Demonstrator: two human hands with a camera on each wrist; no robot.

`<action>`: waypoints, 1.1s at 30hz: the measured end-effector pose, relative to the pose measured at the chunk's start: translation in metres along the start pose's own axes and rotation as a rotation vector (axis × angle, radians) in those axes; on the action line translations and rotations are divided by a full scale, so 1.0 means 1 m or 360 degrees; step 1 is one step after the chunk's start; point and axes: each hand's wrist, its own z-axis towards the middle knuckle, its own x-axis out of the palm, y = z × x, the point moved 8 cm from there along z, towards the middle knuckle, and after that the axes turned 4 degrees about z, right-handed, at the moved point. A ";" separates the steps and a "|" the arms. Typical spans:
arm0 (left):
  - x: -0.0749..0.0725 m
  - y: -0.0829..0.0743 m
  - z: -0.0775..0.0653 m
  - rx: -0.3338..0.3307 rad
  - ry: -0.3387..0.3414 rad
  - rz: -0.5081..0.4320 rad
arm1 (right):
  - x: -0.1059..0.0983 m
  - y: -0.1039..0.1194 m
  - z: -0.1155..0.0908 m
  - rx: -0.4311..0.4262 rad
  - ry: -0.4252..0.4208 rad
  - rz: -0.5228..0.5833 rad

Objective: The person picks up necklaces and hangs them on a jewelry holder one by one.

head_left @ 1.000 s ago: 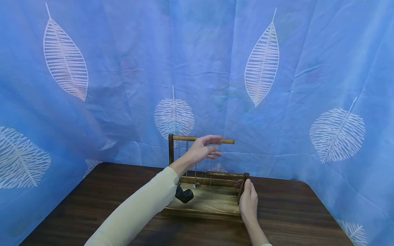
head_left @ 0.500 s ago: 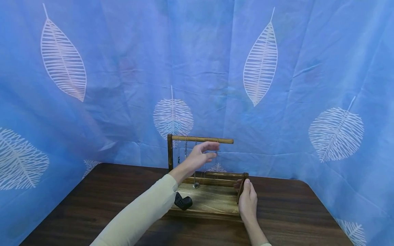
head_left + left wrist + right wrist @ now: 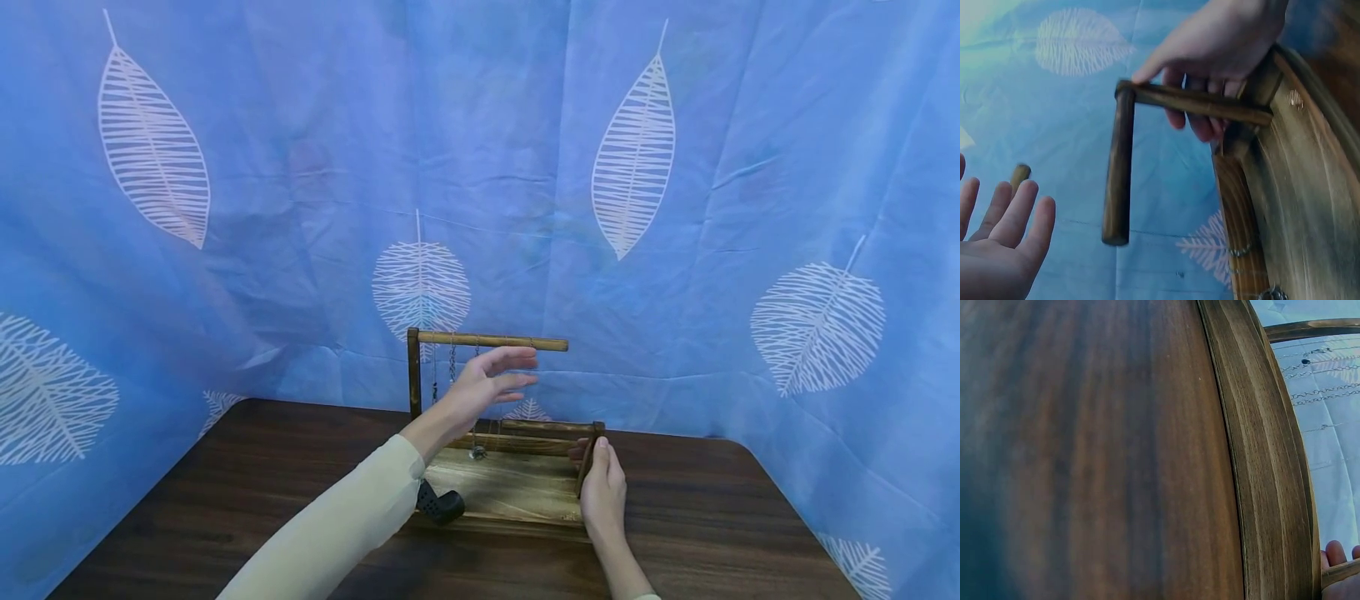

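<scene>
A wooden jewelry stand [image 3: 517,492] has a tall left post carrying an upper bar [image 3: 551,344] and a short right post with a lower bar [image 3: 558,426]. Thin necklaces [image 3: 452,367] hang from the upper bar, one ending in a round pendant [image 3: 477,452]. My left hand [image 3: 480,385] is just under the right part of that bar, with fingers extended; its fingers [image 3: 1013,215] look spread and hold nothing in the left wrist view. My right hand [image 3: 606,487] grips the short right post, thumb on the near side and fingers behind it.
The stand rests on a dark wood table [image 3: 697,508]. Behind it hangs a blue cloth [image 3: 510,167] with white leaf prints. A black device [image 3: 441,504] sits at my left wrist, over the stand's front left corner.
My left hand, earlier in front of the upper bar, has dropped slightly below it, and its fingers have spread apart. The right hand keeps its grip on the post.
</scene>
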 end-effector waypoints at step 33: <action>0.098 0.143 -0.026 -0.0411 0.0296 0.0610 | -0.004 0.003 -0.002 -0.0031 0.0022 0.0017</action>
